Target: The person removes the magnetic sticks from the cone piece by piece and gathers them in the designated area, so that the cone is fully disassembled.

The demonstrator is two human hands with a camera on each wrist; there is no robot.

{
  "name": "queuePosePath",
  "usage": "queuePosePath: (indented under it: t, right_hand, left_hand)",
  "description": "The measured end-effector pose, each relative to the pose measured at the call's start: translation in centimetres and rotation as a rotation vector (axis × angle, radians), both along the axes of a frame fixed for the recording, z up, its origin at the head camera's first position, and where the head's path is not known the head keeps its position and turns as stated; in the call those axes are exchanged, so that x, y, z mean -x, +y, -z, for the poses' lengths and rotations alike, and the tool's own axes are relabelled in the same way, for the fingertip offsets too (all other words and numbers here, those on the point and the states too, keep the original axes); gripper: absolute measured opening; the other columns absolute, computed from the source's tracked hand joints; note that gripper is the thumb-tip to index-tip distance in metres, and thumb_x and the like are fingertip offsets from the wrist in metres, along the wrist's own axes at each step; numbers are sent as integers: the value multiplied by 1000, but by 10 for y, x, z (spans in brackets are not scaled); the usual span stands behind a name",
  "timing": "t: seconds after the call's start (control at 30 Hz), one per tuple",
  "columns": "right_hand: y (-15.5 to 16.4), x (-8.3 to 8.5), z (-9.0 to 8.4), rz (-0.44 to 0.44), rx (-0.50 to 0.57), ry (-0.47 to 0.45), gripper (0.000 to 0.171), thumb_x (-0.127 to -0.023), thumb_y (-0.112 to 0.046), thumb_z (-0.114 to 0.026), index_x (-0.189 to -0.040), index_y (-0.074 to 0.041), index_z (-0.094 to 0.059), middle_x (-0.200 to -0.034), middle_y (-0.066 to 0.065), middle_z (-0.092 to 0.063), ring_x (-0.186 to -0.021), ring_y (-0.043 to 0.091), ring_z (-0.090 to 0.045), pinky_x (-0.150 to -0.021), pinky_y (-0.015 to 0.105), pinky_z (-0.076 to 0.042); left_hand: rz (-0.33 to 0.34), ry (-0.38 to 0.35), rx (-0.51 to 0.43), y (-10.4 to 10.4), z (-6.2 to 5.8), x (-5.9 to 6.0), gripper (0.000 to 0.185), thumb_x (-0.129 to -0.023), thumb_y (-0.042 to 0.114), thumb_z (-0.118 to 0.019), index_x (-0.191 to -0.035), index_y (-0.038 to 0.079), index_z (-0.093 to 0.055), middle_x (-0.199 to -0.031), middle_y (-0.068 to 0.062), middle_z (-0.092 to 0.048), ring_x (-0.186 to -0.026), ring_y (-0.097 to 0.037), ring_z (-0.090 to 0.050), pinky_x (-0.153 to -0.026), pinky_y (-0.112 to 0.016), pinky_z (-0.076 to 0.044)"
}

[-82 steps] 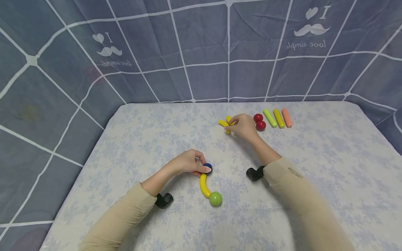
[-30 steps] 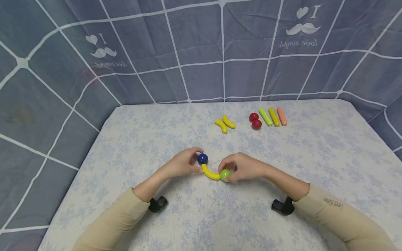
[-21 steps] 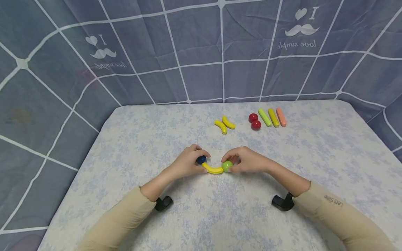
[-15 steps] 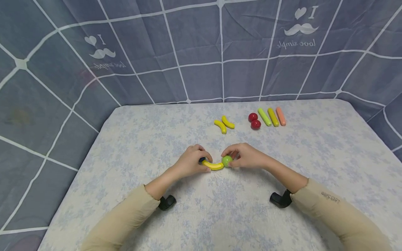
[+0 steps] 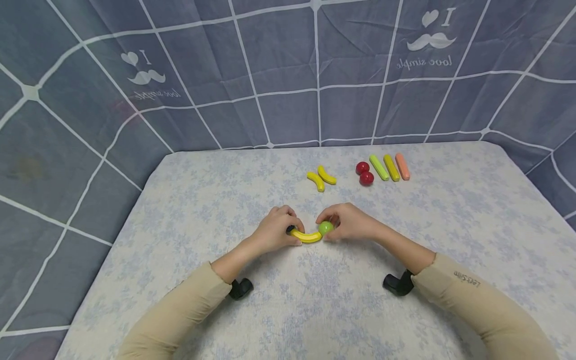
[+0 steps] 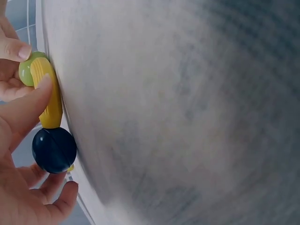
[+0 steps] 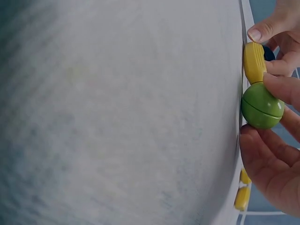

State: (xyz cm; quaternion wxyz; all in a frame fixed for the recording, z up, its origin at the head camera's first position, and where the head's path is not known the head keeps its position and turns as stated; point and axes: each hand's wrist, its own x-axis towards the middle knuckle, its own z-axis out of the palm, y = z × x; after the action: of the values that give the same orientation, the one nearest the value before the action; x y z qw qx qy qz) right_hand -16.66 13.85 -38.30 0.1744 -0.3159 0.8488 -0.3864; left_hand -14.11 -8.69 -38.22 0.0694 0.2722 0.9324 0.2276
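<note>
A curved yellow toy rod (image 5: 310, 238) lies at the middle of the table, a green ball (image 7: 262, 107) at its right end and a dark blue ball (image 6: 55, 150) at its left. My left hand (image 5: 275, 231) pinches the rod near the blue end between thumb and index finger. Its other fingers curl close by the blue ball, which the hand mostly covers in the head view. From the other side, my right hand (image 5: 353, 222) holds the green ball, thumb on the near side and fingertips on the far side.
Behind the hands lie two short yellow curved rods (image 5: 327, 175). To their right are two red balls (image 5: 366, 178), then straight rods in light green (image 5: 379, 167), yellow (image 5: 391, 168) and coral (image 5: 402, 167). A blue-grey curtain (image 5: 288, 75) hangs along the table's back edge.
My right hand has come from the short yellow rods to the green ball. The joined piece has swung round to lie crosswise and moved away from me. My left fingers shifted from the blue ball onto the rod.
</note>
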Motion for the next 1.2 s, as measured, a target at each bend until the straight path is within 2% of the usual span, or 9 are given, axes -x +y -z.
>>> queuePosePath:
  t: [0.13,0.3,0.53,0.73,0.97,1.2]
  right_hand:
    - [1,1,0,12,-4,15,30,-73,-7,-77,-101,-3,-68,-89,1,-64,-73,13,-57,-65,27,-50]
    - [0,2,-1,26,-9,14,28,-72,-8,-78,-98,-4,-68,-83,-1,-63,-70,13,-54,-64,27,-48]
    - [9,3,-2,73,-28,-27,28,-72,-11,-78,-98,-6,-68,-89,0,-65,-75,16,-56,-68,30,-48]
    - [36,11,-3,221,-43,-59,34,-75,-16,-78,-104,-5,-67,-97,7,-63,-85,21,-57,-71,32,-47]
    - [68,21,-10,413,-11,-59,40,-78,-17,-76,-112,0,-63,-107,16,-58,-91,26,-57,-70,29,-48]
    - [87,33,-11,506,-16,-9,41,-80,-14,-74,-115,3,-61,-108,20,-57,-94,30,-54,-69,24,-48]
  left_hand:
    - [-4,-5,4,0,0,2,17,-71,21,-82,-85,17,-74,-100,-1,-56,-91,-21,-47,-75,-36,-42]
    - [-29,-51,39,2,-4,5,16,-69,22,-83,-83,20,-74,-91,4,-58,-87,-19,-49,-70,-33,-42]
    - [-3,-76,34,3,-6,9,12,-70,19,-82,-77,18,-72,-89,3,-59,-82,-16,-51,-69,-31,-43]
    - [-12,-101,10,2,-6,8,12,-70,17,-81,-75,18,-70,-91,2,-58,-78,-14,-51,-68,-29,-42]
    - [-13,-105,18,3,-7,8,11,-71,17,-81,-76,18,-71,-92,2,-58,-79,-14,-51,-69,-30,-42]
    - [-18,-111,15,4,-7,8,11,-72,17,-80,-77,18,-71,-92,2,-58,-79,-14,-51,-69,-30,-42]
